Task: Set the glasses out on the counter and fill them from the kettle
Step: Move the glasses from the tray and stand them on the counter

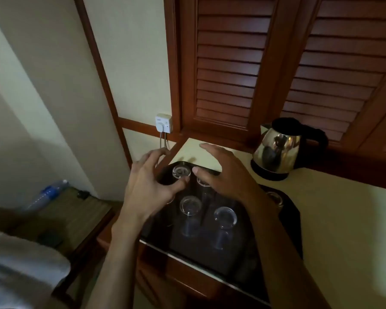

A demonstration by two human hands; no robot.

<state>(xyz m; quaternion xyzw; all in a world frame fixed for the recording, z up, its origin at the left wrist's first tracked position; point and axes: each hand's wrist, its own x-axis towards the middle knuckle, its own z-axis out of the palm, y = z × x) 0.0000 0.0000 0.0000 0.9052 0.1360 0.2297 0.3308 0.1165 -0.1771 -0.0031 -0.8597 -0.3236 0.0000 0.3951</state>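
While both hands hang over the dark tray (292,221), the thing to watch from the head camera is the far glass (181,171) at the back left corner of that tray. It stands upside down, so its long side runs straight up and down, and its thick round bottom faces the camera. The left hand (147,186) is the nearer one. Its grip is spread wide around this glass, with the thumb tip at the near side and the other fingers arched off to the left. It looks close to touching, but I cannot tell if it really does, and it is not holding the glass yet. The right hand (223,172) is loose and flat, fingers spread, hovering just above a second glass (202,182) that it mostly hides. Its thumb points toward the far glass. It holds nothing. Two more upside-down glasses, a middle glass (190,206) and a near glass (224,216), wait closer to the person. All the glasses sit on the tray, so none is set out on the pale tabletop (334,219) yet. The shiny kettle (279,148) stands on the tabletop, back and to the right, well apart from both hands. I think the left hand must close in, lift its glass straight up and turn it over.
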